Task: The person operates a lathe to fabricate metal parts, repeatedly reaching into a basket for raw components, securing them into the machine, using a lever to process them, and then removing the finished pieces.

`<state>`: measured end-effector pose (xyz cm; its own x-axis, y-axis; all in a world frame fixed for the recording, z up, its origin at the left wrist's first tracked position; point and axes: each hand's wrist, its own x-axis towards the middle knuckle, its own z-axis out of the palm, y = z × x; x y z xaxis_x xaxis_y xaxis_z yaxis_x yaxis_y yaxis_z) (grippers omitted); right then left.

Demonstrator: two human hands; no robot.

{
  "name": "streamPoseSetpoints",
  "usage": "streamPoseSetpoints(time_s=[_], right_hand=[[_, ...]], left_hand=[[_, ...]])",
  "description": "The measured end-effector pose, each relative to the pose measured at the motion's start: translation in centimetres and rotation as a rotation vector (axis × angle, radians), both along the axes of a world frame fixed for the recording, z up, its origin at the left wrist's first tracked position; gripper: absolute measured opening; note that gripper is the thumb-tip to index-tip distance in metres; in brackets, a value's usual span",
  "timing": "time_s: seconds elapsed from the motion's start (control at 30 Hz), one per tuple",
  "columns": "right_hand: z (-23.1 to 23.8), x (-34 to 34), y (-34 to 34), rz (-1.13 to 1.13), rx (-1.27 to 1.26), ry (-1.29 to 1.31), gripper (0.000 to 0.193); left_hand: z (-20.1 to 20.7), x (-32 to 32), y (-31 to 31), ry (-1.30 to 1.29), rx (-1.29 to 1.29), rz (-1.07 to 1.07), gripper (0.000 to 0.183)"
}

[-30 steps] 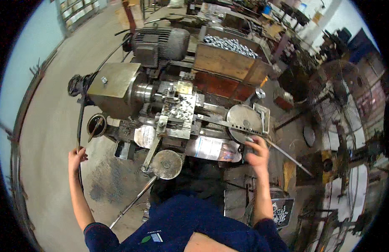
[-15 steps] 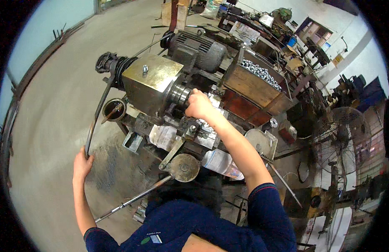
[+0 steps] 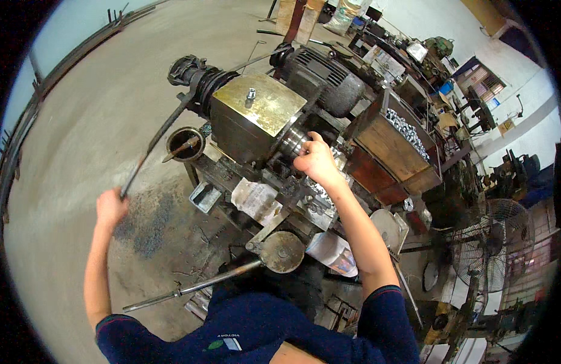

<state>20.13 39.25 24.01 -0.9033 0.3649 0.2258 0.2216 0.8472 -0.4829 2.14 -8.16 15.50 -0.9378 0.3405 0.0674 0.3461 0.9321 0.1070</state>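
**Both hands on the lathe**

Now the left hand point(image 3: 110, 206) is out to the near left, closed around the lower end of a long dark lever point(image 3: 156, 141); the lever rises away to the right and meets the pulley point(image 3: 195, 74) at the far left end of the machine; its middle is blurred. The right hand point(image 3: 317, 161) reaches far across the machine, fingers curled against the round steel chuck point(image 3: 292, 142) that sticks out of the right face of the brass-topped gearbox point(image 3: 256, 109); whether it truly grips the chuck or only presses on it I cannot tell. Behind the gearbox sits a grey ribbed motor point(image 3: 323, 82); to the right of the hand stands a wooden box point(image 3: 393, 145) filled with small shiny metal parts. Just left of the gearbox stands a round tin point(image 3: 184, 144) with a stick leaning in it; nearer lies a small rectangular tray point(image 3: 204, 197). Close to the body a round metal disc point(image 3: 283, 252) carries a long steel bar point(image 3: 189, 286) that runs near and left; grey metal shavings lie on the concrete floor point(image 3: 80, 121) beneath; a standing fan point(image 3: 496, 242) is at the near right.
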Motion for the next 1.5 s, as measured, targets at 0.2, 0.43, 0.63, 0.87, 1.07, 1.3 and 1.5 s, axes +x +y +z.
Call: streamPoseSetpoints(time_s=[0.2,0.43,0.63,0.87,1.07,1.3,1.5], right_hand=[[0.8,-0.5,-0.5,-0.063,-0.021,-0.105,0.018],[2.3,3.9,-0.2,0.044,0.117,0.19,0.026],[4.1,14.0,1.4,-0.076,0.041,0.299,0.03],[0.9,30.4,4.3,-0.452,0.067,0.061,0.031],[-3.8,41.5,6.6,-0.799,-0.032,0.006,0.027],[-6.5,49.0,7.3,-0.991,0.108,-0.126,0.038],[-11.8,58.4,8.4,-1.332,0.25,-0.672,0.049]], left_hand=[[1.9,-11.3,-3.7,0.188,-0.264,-0.058,0.021],[1.2,-8.6,0.7,0.266,0.418,-0.15,0.031],[-13.5,-3.2,10.7,-0.432,0.476,-0.17,0.049],[-16.8,-2.6,17.9,-0.235,-0.346,-0.713,0.043],[-13.5,-0.4,21.5,-0.197,-0.525,-0.643,0.023],[-15.6,-2.4,20.3,-0.038,-0.662,-0.764,0.015],[-14.1,-0.7,19.4,0.0,-0.471,-0.642,0.025]])
